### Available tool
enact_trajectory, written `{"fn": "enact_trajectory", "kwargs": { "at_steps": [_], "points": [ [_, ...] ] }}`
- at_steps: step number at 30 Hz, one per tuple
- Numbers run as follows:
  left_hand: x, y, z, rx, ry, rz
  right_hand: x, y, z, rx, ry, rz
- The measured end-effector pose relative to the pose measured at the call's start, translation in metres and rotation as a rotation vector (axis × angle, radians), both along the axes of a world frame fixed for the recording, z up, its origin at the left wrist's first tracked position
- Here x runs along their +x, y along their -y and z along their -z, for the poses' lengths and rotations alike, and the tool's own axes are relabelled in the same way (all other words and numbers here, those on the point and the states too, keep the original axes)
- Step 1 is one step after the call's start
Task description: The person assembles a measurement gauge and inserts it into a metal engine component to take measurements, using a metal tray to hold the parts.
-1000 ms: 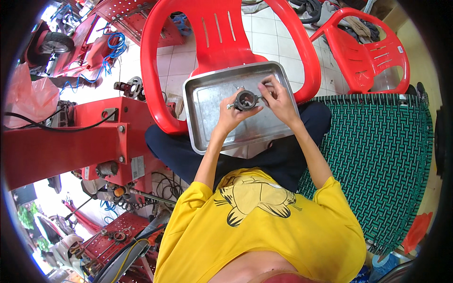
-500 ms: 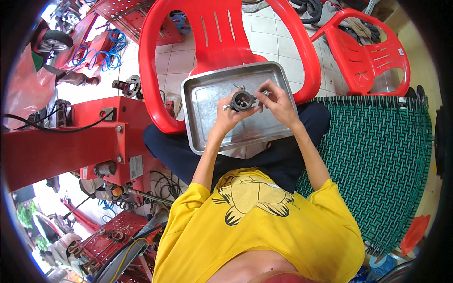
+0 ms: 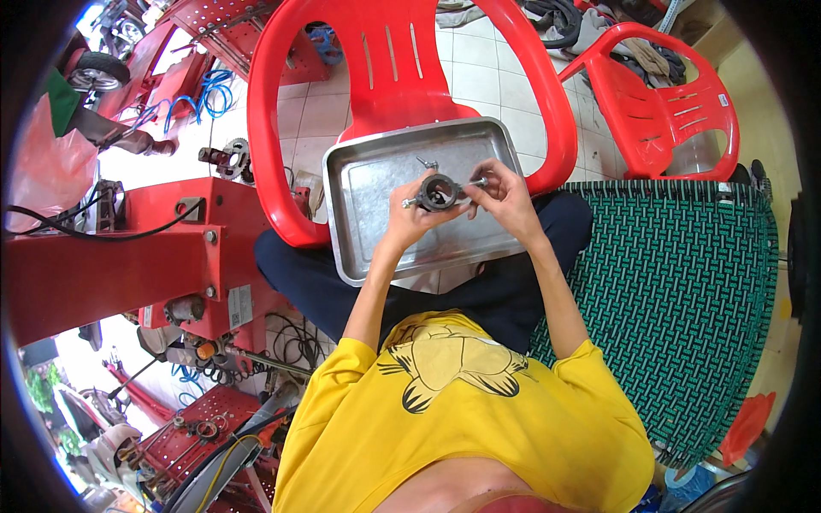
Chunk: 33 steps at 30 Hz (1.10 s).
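Observation:
Over the metal tray [image 3: 368, 248], my left hand [image 3: 409, 221] grips a carburetor-like metal part [image 3: 438, 195], its dark round opening turned up toward me. Small metal bits show inside the opening, too small to name. Silvery fittings stick out at its left and far sides. My right hand [image 3: 511, 203] is closed, thumb and fingertips pinching a small silvery screw-like piece [image 3: 481, 181] at the part's right side. Whether that piece is joined to the part I cannot tell.
The tray rests on a red plastic chair [image 3: 402, 94] in front of me. Another red chair [image 3: 658, 111] and a green woven seat [image 3: 667, 299] are on the right. A red metal machine [image 3: 111, 265] stands close on the left, with blue hoses [image 3: 209, 94] beyond it.
My right fingers have shifted slightly down, and the silvery piece in them shows more plainly. The part in my left hand has tilted a little. The whole view has moved slightly.

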<state>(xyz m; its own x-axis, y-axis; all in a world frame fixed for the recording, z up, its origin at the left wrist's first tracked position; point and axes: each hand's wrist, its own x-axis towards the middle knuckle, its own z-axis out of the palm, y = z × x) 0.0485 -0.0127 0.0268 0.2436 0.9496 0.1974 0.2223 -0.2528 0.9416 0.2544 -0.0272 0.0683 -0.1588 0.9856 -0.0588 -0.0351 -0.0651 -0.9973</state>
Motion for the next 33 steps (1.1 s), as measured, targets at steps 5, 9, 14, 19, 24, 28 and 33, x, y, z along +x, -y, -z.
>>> {"fn": "enact_trajectory", "kwargs": {
  "at_steps": [5, 9, 14, 19, 24, 28, 33],
  "points": [
    [-0.008, -0.002, 0.004, 0.010, 0.031, 0.016, 0.002, -0.013, 0.003, -0.030, 0.100, -0.101],
    [-0.009, -0.002, 0.005, 0.008, 0.067, 0.007, -0.001, -0.020, 0.002, -0.086, 0.233, -0.152],
    [-0.011, -0.006, 0.005, 0.039, 0.004, 0.004, -0.016, -0.015, -0.001, 0.306, 0.211, 0.026],
    [-0.009, -0.003, 0.003, 0.024, 0.010, 0.015, -0.008, -0.020, -0.005, -0.052, 0.176, -0.151],
    [-0.009, -0.005, 0.003, -0.068, 0.055, -0.016, -0.012, -0.018, -0.001, 0.346, 0.276, -0.013],
    [-0.009, -0.007, 0.005, -0.015, 0.067, -0.005, -0.013, -0.021, 0.000, 0.202, 0.169, -0.056],
    [-0.009, -0.003, 0.005, -0.043, 0.061, -0.012, -0.005, -0.025, -0.001, -0.110, 0.102, -0.097]
  ]
}}
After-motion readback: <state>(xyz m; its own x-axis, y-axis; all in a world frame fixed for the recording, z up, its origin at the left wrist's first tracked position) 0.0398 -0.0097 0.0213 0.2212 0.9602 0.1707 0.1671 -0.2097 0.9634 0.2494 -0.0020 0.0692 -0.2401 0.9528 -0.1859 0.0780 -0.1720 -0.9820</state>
